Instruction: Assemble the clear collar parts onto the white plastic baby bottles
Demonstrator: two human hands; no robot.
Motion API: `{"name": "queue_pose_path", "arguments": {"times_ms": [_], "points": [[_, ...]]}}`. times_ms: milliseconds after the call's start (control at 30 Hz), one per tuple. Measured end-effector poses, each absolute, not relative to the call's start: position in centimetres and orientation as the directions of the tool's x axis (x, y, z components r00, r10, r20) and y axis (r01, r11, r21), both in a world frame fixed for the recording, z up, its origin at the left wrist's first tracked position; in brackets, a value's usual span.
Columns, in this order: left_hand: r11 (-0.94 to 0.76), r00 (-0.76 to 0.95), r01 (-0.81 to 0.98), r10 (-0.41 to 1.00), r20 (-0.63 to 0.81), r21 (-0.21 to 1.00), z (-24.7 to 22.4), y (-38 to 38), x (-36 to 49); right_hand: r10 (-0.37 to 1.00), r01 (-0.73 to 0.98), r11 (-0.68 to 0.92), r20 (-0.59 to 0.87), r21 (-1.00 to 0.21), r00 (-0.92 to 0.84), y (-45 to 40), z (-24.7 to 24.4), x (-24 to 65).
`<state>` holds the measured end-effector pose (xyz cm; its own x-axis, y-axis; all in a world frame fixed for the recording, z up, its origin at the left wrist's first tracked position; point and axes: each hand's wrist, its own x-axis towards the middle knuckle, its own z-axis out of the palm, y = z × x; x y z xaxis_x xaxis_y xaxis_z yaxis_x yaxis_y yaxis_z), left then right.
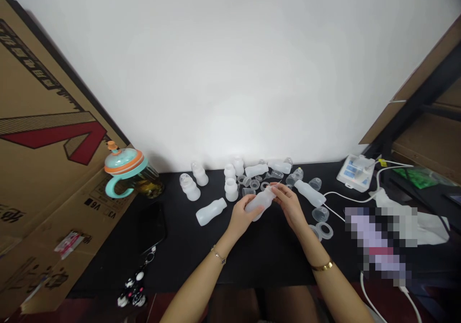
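Nearest to us, our left hand (242,219) and right hand (290,206) meet above the black table (108,265). The left hand is closed around the body of a frosted bottle (260,203), and the right fingers (283,192) pinch its narrow end, so both grips are together on this one bottle, which is tilted and seems lifted from the table.

We judge the main risk is here: the plastic looks smooth, so a loose finger could let the bottle slip and drop among the small parts. Just beside the right hand lies a second bottle (309,193), and a careless wrist could knock it. Clear rings (323,230) lie near it and might roll away if touched. A white cable (347,199) also runs close by and could catch a sleeve or a part.

The lying bottles look empty, as far as the frosted walls let us tell. Farther away stand more bottles (231,189) among small clear cups (249,192). At the far left, a teal cup (124,165) stands before a glass jar (150,185), which seems to hold amber liquid.
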<state>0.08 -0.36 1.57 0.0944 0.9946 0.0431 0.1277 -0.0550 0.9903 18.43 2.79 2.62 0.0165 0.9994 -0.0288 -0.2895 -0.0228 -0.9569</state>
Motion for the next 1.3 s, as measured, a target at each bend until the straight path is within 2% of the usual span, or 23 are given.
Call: {"name": "queue_pose_path", "arguments": {"times_ms": [400,1300], "points": [[-0.073,0.076,0.169,0.995,0.061,0.983,2.23,-0.65,0.11,0.999,-0.221,0.001,-0.008,-0.975,0.036,3.02,2.02,18.45],[-0.001,0.095,0.024,0.995,-0.002,1.0,1.48,-0.08,0.29,0.999,-0.307,0.006,-0.005,-0.952,0.036,2.78,2.47,18.41]]}}
